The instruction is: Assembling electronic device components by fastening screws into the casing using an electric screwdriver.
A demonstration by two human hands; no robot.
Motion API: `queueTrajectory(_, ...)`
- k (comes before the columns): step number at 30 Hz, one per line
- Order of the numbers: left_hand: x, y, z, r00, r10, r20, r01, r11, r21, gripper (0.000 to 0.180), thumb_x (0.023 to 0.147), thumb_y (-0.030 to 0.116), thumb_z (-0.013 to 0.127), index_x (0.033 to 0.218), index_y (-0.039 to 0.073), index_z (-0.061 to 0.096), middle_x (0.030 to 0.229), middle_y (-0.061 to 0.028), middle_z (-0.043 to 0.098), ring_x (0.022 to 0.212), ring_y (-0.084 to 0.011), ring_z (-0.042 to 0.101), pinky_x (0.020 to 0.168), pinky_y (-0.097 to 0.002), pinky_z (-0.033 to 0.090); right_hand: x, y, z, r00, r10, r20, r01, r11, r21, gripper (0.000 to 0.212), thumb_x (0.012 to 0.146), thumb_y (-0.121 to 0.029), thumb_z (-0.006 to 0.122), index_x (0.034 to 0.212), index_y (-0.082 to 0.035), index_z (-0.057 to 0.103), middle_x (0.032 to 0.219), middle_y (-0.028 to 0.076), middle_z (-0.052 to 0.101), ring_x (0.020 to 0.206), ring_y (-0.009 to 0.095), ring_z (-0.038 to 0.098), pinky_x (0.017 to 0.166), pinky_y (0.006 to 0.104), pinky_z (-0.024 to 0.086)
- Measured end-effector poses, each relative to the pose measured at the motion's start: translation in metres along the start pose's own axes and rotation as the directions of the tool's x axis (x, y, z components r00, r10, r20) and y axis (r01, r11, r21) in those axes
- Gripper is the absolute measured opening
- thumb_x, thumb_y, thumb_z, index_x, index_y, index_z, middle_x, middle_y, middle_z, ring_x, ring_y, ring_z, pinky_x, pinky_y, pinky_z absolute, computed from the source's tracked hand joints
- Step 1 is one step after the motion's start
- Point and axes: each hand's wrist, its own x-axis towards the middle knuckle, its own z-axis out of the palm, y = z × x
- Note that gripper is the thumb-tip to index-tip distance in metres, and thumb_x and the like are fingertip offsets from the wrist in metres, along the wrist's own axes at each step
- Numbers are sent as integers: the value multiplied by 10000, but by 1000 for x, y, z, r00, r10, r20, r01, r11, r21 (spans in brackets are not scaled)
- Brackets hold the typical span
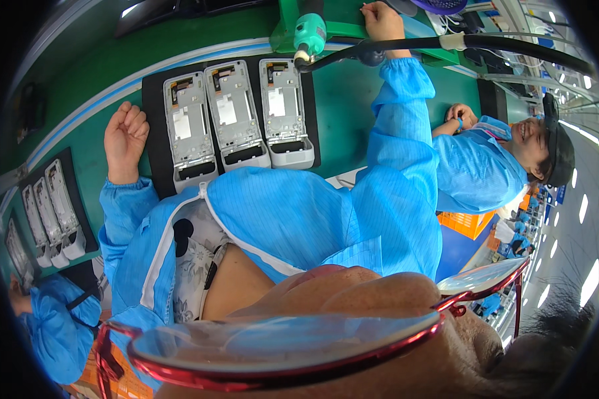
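Three grey device housings lie side by side on a black mat [156, 116]: a left housing [189, 126], a middle housing [231, 106] and a right housing [281, 103]. Their open insides face up. My left hand [126, 137] rests just left of the mat, its fingers curled into a loose fist with nothing visible in it. Beyond the black cable reaches my right hand [383, 21], next to a green stand [346, 30]. Its fingers are bent together; whatever they might hold is hidden. A teal electric screwdriver [310, 34] hangs tip down near the right housing, untouched.
A thick black cable [419, 43] crosses above my right wrist. To the right, a co-worker in a blue smock [479, 166] sits with hands on the bench. At left, more housings [63, 199] lie before another worker's blue sleeve [60, 319]. An orange crate [466, 224] stands below.
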Motion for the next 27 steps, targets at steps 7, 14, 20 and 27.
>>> queueTrajectory(7, 16, 2, -9, 994, -47, 98, 44, 999, 28, 365, 1067, 191, 467, 714, 157, 378, 628, 40, 295, 542, -89, 291, 498, -268, 253, -92, -105, 8, 907, 215, 363, -382, 782, 492, 151, 1002, -120, 668, 1044, 22, 698, 873, -11, 663, 826, 67, 584, 741, 238, 473)
queueTrajectory(14, 35, -14, -4, 995, -18, 93, 21, 999, -34, 193, 1024, 148, 488, 832, 133, 496, 631, 46, 341, 534, -97, 327, 490, -256, 276, -119, -241, 66, 830, -242, 502, -40, 873, 486, 115, 927, -139, 698, 993, -45, 703, 868, 151, 714, 750, 312, 692, 690, 388, 550)
queueTrajectory(20, 3, -3, -1, 999, 41, 10, -41, 999, -1, 162, 1022, 144, 481, 864, 125, 513, 638, 48, 384, 539, -93, 353, 493, -245, 297, -135, -309, 115, 775, -507, 377, 195, 760, 620, 87, 909, -101, 676, 952, -26, 683, 891, 183, 716, 836, 398, 695, 734, 450, 561)
queueTrajectory(27, 3, -2, -10, 999, 44, 27, -44, 999, 13, 153, 1011, 139, 481, 865, 120, 524, 638, 45, 394, 538, -96, 352, 498, -249, 304, -133, -330, 105, 747, -510, 427, 203, 786, 583, 70, 918, -53, 616, 938, 14, 617, 845, 268, 666, 826, 469, 660, 734, 513, 531)
